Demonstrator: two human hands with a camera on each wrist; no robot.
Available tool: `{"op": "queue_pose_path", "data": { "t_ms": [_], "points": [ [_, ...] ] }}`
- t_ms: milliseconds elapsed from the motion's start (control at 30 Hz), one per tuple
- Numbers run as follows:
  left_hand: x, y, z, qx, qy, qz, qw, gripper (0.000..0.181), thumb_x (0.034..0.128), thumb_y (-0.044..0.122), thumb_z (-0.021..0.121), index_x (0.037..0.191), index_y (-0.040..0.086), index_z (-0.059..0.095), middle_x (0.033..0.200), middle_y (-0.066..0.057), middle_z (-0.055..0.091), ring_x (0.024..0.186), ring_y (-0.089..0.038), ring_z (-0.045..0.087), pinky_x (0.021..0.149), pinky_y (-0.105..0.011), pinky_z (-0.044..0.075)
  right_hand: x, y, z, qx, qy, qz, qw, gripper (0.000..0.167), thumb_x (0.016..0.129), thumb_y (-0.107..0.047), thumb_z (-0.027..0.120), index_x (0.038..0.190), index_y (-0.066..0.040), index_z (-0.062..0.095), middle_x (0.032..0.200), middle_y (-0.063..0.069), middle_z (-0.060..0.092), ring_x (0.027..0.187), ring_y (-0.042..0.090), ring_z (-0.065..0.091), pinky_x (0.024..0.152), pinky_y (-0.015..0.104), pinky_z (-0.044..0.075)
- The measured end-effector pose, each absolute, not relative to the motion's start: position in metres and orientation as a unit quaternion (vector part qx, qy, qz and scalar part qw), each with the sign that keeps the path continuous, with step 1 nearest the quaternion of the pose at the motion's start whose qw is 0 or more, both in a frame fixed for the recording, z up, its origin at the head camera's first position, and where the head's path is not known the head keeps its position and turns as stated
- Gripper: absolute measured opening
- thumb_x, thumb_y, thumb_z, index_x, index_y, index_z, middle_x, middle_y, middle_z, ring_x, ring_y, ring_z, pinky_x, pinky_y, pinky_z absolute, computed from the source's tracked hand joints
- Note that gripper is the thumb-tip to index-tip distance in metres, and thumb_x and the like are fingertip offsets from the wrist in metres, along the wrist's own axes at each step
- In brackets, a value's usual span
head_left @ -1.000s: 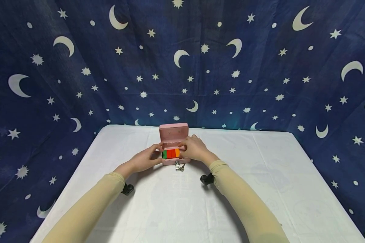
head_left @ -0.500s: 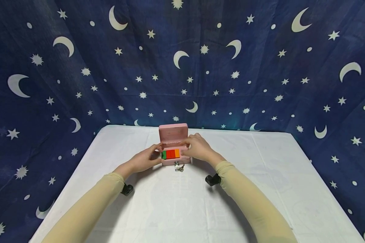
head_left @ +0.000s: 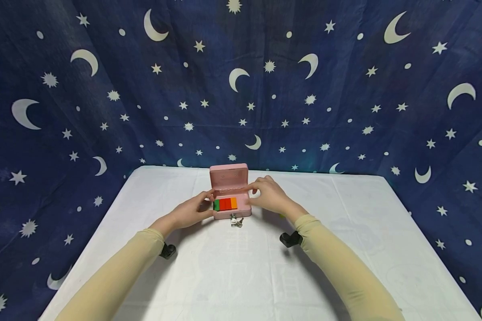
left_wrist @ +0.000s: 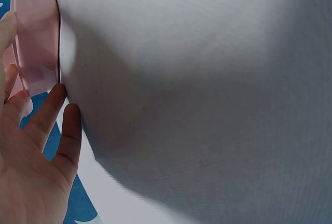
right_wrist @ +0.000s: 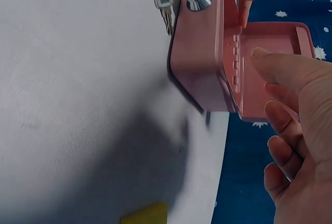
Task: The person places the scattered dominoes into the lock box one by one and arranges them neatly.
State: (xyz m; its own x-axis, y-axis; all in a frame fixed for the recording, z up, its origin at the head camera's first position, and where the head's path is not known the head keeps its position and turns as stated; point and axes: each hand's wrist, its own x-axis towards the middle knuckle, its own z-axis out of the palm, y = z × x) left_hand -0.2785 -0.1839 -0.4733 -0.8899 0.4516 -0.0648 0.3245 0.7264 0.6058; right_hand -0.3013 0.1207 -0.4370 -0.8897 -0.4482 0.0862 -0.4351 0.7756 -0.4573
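A small pink metal cash box (head_left: 229, 176) stands with its lid raised at the table's far middle. Inside, at its left, a green block (head_left: 216, 205), red blocks (head_left: 225, 204) and an orange block (head_left: 234, 203) lie side by side. My left hand (head_left: 186, 210) holds the box's left end, thumb at the front corner and fingertips reaching over the wall. Over the right end, my right hand (head_left: 270, 196) has thumb and fingers apart and nothing between them. The lid interior (right_wrist: 259, 79) shows behind its thumb in the right wrist view.
Keys (head_left: 239, 222) hang from the lock (head_left: 233, 219) on the box front. A yellow piece (right_wrist: 146, 214) lies on the white-covered table (head_left: 225, 276), mostly behind my right wrist in the head view. A dark blue star-and-moon cloth (head_left: 209, 80) closes off the back and sides.
My right hand has drawn back rightward from beside the orange block to the box's right edge, uncovering the bare right part of the box floor. My left hand has stayed in place.
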Motion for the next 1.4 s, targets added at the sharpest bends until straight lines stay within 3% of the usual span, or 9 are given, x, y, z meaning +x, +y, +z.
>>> {"op": "queue_pose_path", "data": {
  "t_ms": [100,267,533,1033,1400],
  "points": [
    [-0.278,-0.184,-0.473,0.21,0.923,0.305,0.106,0.051,0.0952,0.048,0.068,0.135,0.022,0.049,0.162,0.007,0.036,0.143,-0.023,0.042,0.113,-0.054,0.035,-0.302,0.127,-0.437,-0.23,0.943,-0.24,0.016,0.042,0.085,-0.037,0.08,0.124,-0.022,0.074,0.101,0.003,0.065,0.095,0.019,0.046,0.078,0.035,0.043],
    [-0.278,-0.184,-0.474,0.211,0.922,0.307,0.101,0.057,0.0946,0.049,0.069,0.14,0.022,0.047,0.155,0.004,0.046,0.142,-0.024,0.044,0.114,-0.053,0.034,-0.301,0.137,-0.438,-0.225,0.942,-0.248,0.023,0.044,0.086,-0.037,0.08,0.126,-0.02,0.073,0.106,0.006,0.066,0.099,0.021,0.047,0.081,0.036,0.043],
    [-0.277,-0.182,-0.472,0.211,0.923,0.304,0.105,0.052,0.0945,0.05,0.069,0.134,0.021,0.05,0.163,0.005,0.035,0.143,-0.025,0.043,0.113,-0.053,0.035,-0.298,0.157,-0.435,-0.215,0.937,-0.274,0.037,0.047,0.087,-0.035,0.08,0.129,-0.016,0.07,0.112,0.009,0.067,0.109,0.034,0.051,0.085,0.041,0.043],
    [-0.278,-0.181,-0.471,0.205,0.925,0.303,0.105,0.053,0.0948,0.046,0.069,0.137,0.021,0.049,0.15,0.003,0.05,0.14,-0.022,0.046,0.114,-0.051,0.035,-0.294,0.197,-0.457,-0.189,0.943,-0.269,0.054,0.048,0.085,-0.035,0.082,0.129,-0.018,0.071,0.105,0.0,0.064,0.101,0.021,0.051,0.085,0.04,0.044],
    [-0.276,-0.183,-0.471,0.204,0.925,0.302,0.107,0.072,0.0941,0.048,0.07,0.153,0.023,0.037,0.139,0.003,0.055,0.138,-0.023,0.048,0.113,-0.052,0.036,-0.287,0.218,-0.466,-0.184,0.949,-0.245,0.074,0.059,0.081,-0.039,0.085,0.134,-0.019,0.067,0.108,-0.002,0.064,0.101,0.021,0.051,0.089,0.043,0.042]
  ]
}}
